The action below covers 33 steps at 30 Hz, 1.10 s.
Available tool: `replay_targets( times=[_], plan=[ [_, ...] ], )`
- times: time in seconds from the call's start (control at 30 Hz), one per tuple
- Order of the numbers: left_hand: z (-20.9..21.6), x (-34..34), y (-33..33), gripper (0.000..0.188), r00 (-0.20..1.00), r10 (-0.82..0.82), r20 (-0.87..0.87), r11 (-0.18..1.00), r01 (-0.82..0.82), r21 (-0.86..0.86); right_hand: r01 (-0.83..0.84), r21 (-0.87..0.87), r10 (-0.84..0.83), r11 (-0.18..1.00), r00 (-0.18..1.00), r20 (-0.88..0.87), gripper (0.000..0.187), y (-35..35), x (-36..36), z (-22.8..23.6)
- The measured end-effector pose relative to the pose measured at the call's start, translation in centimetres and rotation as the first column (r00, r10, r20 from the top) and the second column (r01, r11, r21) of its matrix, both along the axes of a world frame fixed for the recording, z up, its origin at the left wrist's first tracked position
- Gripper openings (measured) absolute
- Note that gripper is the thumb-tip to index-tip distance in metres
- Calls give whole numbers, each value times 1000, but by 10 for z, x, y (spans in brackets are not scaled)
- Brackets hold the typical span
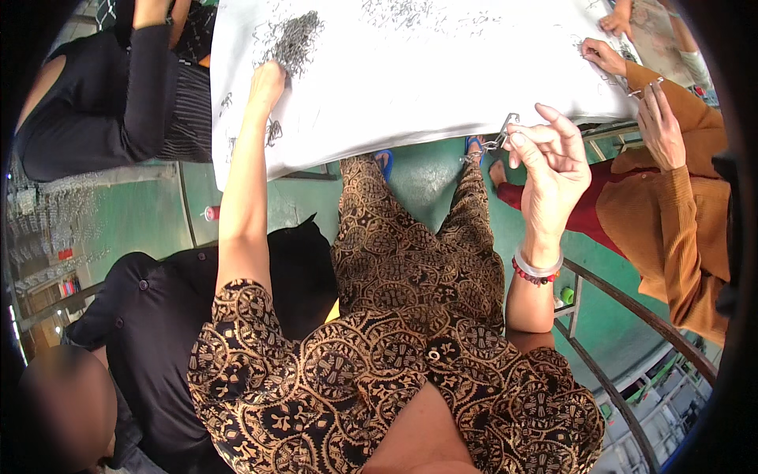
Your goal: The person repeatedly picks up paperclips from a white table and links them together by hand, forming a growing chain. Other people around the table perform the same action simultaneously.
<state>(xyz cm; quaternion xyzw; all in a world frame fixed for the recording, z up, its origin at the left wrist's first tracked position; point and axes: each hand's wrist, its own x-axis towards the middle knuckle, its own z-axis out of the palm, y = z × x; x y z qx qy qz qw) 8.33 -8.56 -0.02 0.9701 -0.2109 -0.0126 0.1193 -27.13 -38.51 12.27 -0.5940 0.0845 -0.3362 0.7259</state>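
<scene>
My right hand (549,162) is raised just off the table's near edge. Its thumb and index finger pinch a small bunch of dark metal wire clips (505,130), while the other fingers curl loosely apart. My left hand (269,82) rests on the white-covered table (426,87) at the near edge of a pile of small dark metal pieces (298,39). Its fingers are curled closed and point into the pile; whatever they hold is hidden. A few loose metal pieces (273,132) lie beside my left wrist.
More small pieces (418,14) are scattered at the table's far side. A person in brown corduroy (671,205) works at the right, one hand (604,57) on the table. People in black sit at the left, one close by my left arm. A metal rail (632,316) runs at lower right.
</scene>
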Motion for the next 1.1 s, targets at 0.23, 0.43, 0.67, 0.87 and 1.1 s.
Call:
replay_targets(
  times=[0.23, 0.43, 0.67, 0.87, 1.1],
  plan=[
    [74, -114, -60, 25, 953, -123, -276, 741, -97, -664, -12, 116, 14, 993, 1000, -18, 41, -4, -2, -26],
    [118, -258, -135, 12, 748, -609, -264, 338, -56, -939, 66, 159, -53, 985, 995, -84, 38, 16, -5, -37],
    [123, -271, -164, 10, 882, -466, 71, 311, 238, -920, 97, 82, -94, 992, 995, -42, 35, 33, -6, -31],
    [128, -281, -150, 11, 838, -526, -143, 374, 77, -924, 55, -8, -56, 998, 997, -48, 38, 27, -16, -31],
    [141, -295, -140, 9, 836, -548, -35, 404, 228, -886, -85, -739, -102, 668, 974, -203, 18, -43, 77, -40]
  ],
)
